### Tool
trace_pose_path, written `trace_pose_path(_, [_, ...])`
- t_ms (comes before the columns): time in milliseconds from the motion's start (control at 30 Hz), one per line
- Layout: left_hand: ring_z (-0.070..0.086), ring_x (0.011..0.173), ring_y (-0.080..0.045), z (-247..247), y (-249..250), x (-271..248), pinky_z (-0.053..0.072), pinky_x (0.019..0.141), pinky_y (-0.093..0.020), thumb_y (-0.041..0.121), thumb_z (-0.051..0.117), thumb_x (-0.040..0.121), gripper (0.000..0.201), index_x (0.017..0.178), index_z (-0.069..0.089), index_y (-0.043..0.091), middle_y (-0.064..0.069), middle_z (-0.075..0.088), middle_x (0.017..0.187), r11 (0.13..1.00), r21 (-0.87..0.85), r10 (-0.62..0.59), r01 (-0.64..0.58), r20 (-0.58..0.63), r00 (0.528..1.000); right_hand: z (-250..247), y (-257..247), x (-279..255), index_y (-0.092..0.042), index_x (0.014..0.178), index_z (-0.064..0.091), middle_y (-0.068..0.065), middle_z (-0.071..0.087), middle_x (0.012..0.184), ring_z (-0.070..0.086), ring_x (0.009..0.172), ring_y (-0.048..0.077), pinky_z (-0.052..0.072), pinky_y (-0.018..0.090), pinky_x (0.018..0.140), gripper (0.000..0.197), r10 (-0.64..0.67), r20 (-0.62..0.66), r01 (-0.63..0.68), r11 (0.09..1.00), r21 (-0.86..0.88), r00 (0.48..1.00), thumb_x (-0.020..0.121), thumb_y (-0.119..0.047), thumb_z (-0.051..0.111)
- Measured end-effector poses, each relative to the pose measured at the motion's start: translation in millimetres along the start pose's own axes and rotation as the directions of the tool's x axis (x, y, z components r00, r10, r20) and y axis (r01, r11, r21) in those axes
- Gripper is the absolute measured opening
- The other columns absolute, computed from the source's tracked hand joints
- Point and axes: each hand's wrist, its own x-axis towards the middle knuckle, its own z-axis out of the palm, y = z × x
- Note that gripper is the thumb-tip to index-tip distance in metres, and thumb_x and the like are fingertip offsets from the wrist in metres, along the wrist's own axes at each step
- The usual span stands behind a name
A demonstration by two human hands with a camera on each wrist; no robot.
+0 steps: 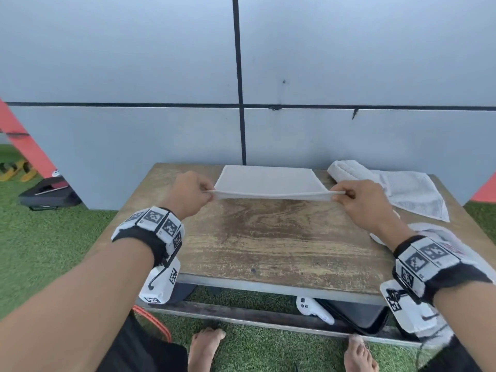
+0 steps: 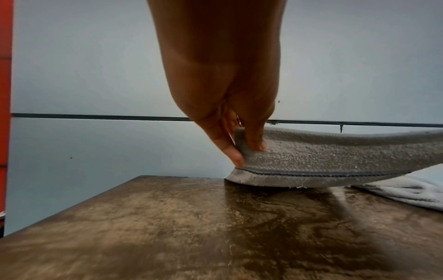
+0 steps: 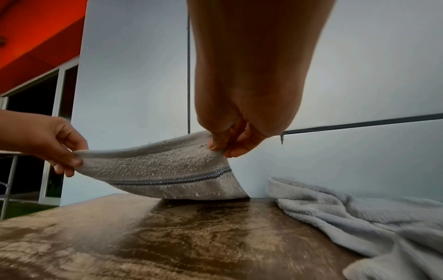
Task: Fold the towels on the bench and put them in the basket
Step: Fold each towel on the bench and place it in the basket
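A white towel (image 1: 268, 181) (image 2: 335, 155) (image 3: 163, 168) with a dark stitched stripe lies at the far middle of the wooden bench (image 1: 268, 237), its near edge lifted off the wood. My left hand (image 1: 188, 191) (image 2: 239, 149) (image 3: 59, 155) pinches the near left corner between thumb and fingers. My right hand (image 1: 357, 200) (image 3: 225, 147) pinches the near right corner. The edge is stretched taut between both hands. The towel's far part rests on the bench. No basket is in view.
More white towels (image 1: 402, 189) (image 3: 347, 214) lie crumpled at the bench's far right, one partly rolled. White cloth with red print (image 1: 440, 242) sits at the right edge. A grey wall stands right behind the bench. Black cases (image 1: 48, 194) and a white controller (image 1: 314, 308) lie on the grass.
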Motion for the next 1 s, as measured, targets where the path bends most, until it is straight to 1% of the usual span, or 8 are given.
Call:
trace_pose_path(167, [0.045,0.047,-0.012,-7,3,-36,0.037,0.046,-0.024,0.023,0.07,0.091,0.018,0.078,0.062,0.015,-0.006,0.063,0.067,0.987,-0.16,0.012,-0.021,-0.059,0.998,-13,-6,-31,-0.015,0.09,0.071,0.014,0.073,0.089,0.065,0.089,0.034,0.047,0.036,0.079,0.004,0.038,-0.097,-0.03,0.996,0.087,0.995,0.093,-0.017,0.069])
trace_pose_path(433, [0.038,0.037,-0.002,-30,32,-89,0.033,0.04,-0.014,0.021,0.054,0.102,0.019,0.092,0.055,0.005,0.0,0.046,0.059,0.957,-0.243,0.115,-0.159,-0.184,0.976,-40,-26,-66,-0.017,0.092,0.057,0.018,0.066,0.084,0.045,0.062,0.016,0.034,0.028,0.058,0.012,0.006,-0.117,0.019,0.976,0.218,0.993,0.101,-0.025,0.055])
trace_pose_path(533, [0.04,0.047,-0.006,-37,35,-101,0.032,0.045,-0.016,0.025,0.051,0.103,0.021,0.094,0.054,0.006,0.0,0.048,0.065,0.958,-0.228,0.135,-0.174,-0.179,0.975,-53,-36,-77,-0.021,0.092,0.055,0.019,0.069,0.084,0.052,0.063,0.024,0.04,0.032,0.062,0.011,-0.02,-0.104,0.041,0.977,0.208,0.994,0.102,-0.026,0.054])
trace_pose_path(600, [0.048,0.058,-0.017,-40,32,-107,0.038,0.053,-0.028,0.027,0.051,0.103,0.023,0.095,0.054,0.006,-0.003,0.054,0.072,0.965,-0.191,0.148,-0.177,-0.157,0.976,-60,-41,-84,-0.021,0.094,0.055,0.017,0.072,0.083,0.066,0.072,0.029,0.049,0.034,0.071,0.01,-0.029,-0.077,0.046,0.972,0.229,0.997,0.102,-0.026,0.054])
trace_pose_path(700, [0.062,0.069,-0.028,-44,27,-117,0.049,0.062,-0.04,0.027,0.051,0.103,0.02,0.091,0.055,0.01,-0.009,0.062,0.08,0.972,-0.159,0.157,-0.173,-0.108,0.982,-70,-48,-95,-0.013,0.097,0.056,0.01,0.069,0.078,0.067,0.056,0.012,0.053,0.024,0.066,0.011,-0.039,0.033,0.028,0.959,0.281,0.999,0.102,-0.023,0.054])
trace_pose_path(800, [0.059,0.062,-0.014,-46,25,-128,0.041,0.05,-0.013,0.025,0.052,0.102,0.025,0.079,0.051,0.017,0.001,0.059,0.073,0.986,-0.072,0.15,-0.148,0.019,0.989,-76,-44,-98,-0.014,0.091,0.061,0.013,0.071,0.083,0.071,0.072,0.033,0.058,0.053,0.08,0.016,-0.027,0.173,-0.014,0.973,0.23,0.985,0.101,-0.027,0.057])
trace_pose_path(900, [0.055,0.061,-0.009,-43,21,-133,0.038,0.048,-0.01,0.023,0.053,0.102,0.027,0.076,0.051,0.016,0.003,0.058,0.071,0.992,-0.086,0.106,-0.093,0.161,0.981,-74,-35,-99,-0.002,0.095,0.061,0.023,0.067,0.095,0.07,0.085,0.042,0.057,0.061,0.083,0.022,0.05,0.324,-0.129,0.966,0.225,0.945,0.1,-0.022,0.059])
trace_pose_path(1000, [0.066,0.072,-0.02,-36,14,-127,0.056,0.066,-0.035,0.025,0.056,0.101,0.02,0.088,0.057,0.009,-0.005,0.066,0.08,0.978,-0.205,0.083,-0.029,0.258,0.963,-67,-30,-95,0.006,0.102,0.057,0.031,0.065,0.1,0.068,0.078,0.045,0.056,0.058,0.082,0.029,0.109,0.408,-0.209,0.956,0.208,0.906,0.1,-0.022,0.059])
